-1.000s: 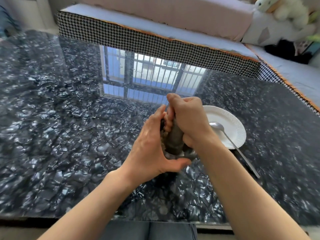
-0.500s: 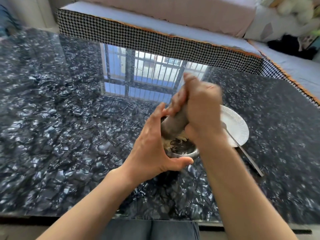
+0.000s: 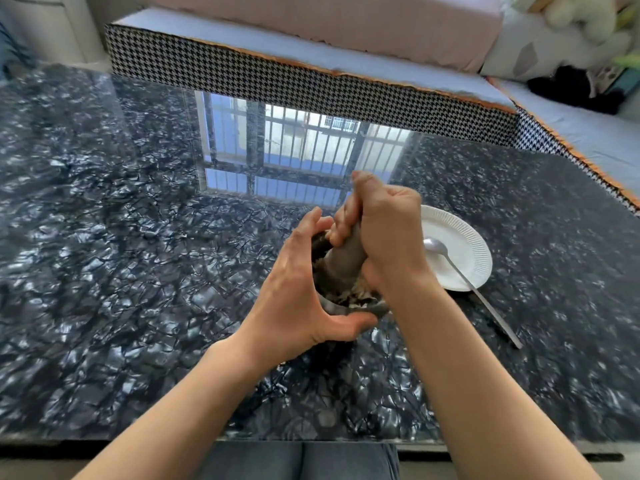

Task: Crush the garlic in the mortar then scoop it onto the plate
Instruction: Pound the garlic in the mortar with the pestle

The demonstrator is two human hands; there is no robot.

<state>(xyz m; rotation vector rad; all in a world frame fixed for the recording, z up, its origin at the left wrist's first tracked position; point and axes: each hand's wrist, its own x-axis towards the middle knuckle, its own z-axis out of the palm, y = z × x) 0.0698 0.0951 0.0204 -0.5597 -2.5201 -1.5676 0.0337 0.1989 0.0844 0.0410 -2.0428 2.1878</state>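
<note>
Left hand (image 3: pixel 298 292) cups mortar (image 3: pixel 346 306); right hand (image 3: pixel 388 233) fists tilted pestle (image 3: pixel 346 261).

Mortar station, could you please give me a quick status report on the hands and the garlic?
Left hand grips mortar. Right hand grips pestle, down in crushed garlic. Spoon untouched on bare plate.

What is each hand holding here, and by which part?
Right hand grips the pestle by its upper shaft; left hand cups the mortar around its near outer wall.
</note>
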